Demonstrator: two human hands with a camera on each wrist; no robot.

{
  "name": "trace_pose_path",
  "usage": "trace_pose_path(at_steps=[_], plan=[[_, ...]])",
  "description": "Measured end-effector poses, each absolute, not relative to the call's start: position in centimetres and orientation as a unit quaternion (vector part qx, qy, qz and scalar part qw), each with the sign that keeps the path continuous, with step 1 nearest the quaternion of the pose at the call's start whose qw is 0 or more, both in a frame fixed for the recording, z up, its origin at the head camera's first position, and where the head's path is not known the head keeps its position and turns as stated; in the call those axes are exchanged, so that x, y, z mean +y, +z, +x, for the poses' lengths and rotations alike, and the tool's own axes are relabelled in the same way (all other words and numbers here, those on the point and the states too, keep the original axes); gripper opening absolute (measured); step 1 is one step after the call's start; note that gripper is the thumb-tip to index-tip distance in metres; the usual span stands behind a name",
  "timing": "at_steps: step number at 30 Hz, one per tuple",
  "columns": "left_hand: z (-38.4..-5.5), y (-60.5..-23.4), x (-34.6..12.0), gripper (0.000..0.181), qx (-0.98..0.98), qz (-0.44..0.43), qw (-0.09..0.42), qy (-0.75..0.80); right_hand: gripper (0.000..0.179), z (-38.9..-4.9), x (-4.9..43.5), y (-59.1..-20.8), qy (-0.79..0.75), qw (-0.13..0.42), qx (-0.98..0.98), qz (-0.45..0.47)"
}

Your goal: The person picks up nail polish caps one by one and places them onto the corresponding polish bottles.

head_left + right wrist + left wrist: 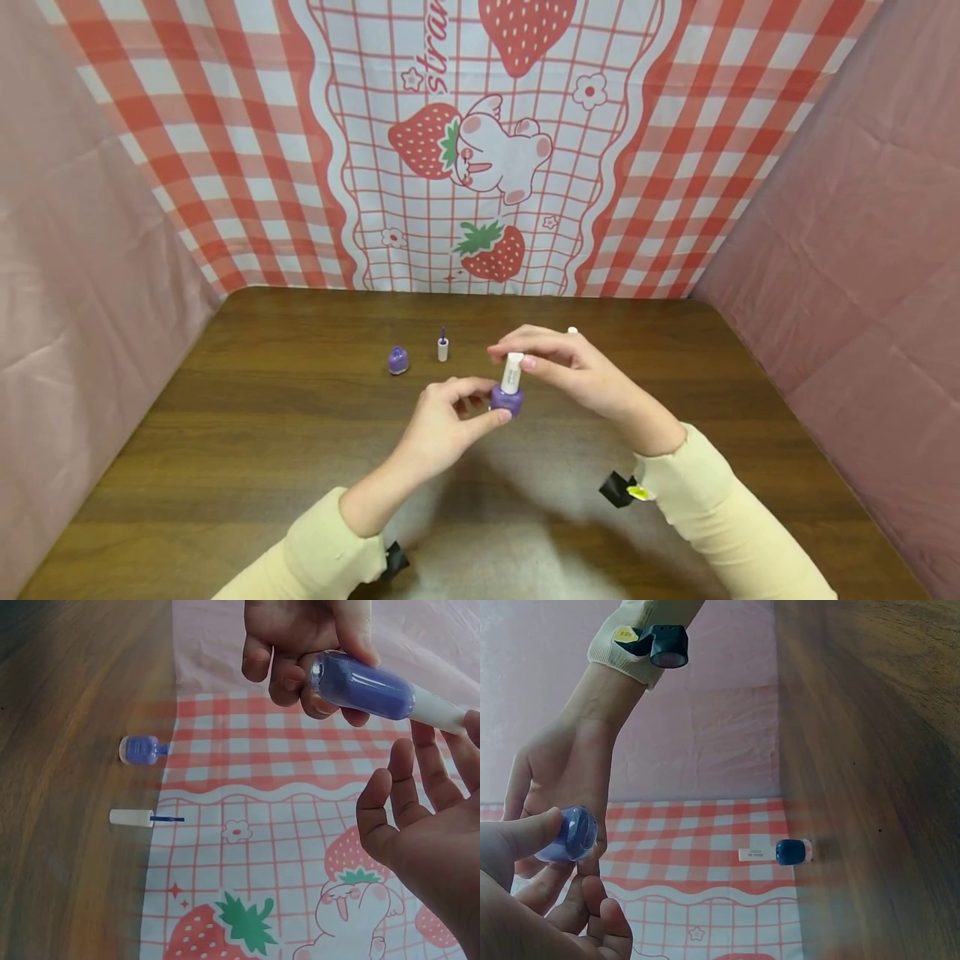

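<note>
A purple nail polish bottle with a white cap is held up over the table, tilted slightly. My left hand pinches its glass body between thumb and fingers. Thumb and fingertips of my right hand pinch the cap near its top, which the right wrist view also shows at the cap's end. Further back on the left stands an uncapped purple bottle. Beside it, a white cap with its purple-coated brush stands brush upward.
Behind my right hand, a dark blue nail polish bottle with a white cap stands on the wooden table; the hand mostly hides it in the head view. A strawberry-patterned cloth hangs at the back edge, with pink cloth at both sides.
</note>
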State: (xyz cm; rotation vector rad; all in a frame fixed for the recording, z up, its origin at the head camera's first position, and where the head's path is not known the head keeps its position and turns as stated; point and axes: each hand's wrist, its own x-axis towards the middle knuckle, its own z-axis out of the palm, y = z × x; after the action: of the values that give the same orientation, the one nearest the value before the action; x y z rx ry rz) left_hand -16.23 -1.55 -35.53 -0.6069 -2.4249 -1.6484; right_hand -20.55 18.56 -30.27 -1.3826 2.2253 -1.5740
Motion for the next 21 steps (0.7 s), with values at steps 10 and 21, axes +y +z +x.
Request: trace_pose_path(at_steps=[10,21], plan=[[-16.23,-35.57,-1.60,0.025,-0.808,-0.200,0.077,-0.549,0.020,-20.70,18.34,-30.38,-0.523,0.039,0.731,-0.437],[-16.24,-35.85,-1.73,0.024,-0.810,-0.200,0.087,-0.545,0.014,-20.66,18.05,-30.48,-0.515,0.012,0.743,-0.427]])
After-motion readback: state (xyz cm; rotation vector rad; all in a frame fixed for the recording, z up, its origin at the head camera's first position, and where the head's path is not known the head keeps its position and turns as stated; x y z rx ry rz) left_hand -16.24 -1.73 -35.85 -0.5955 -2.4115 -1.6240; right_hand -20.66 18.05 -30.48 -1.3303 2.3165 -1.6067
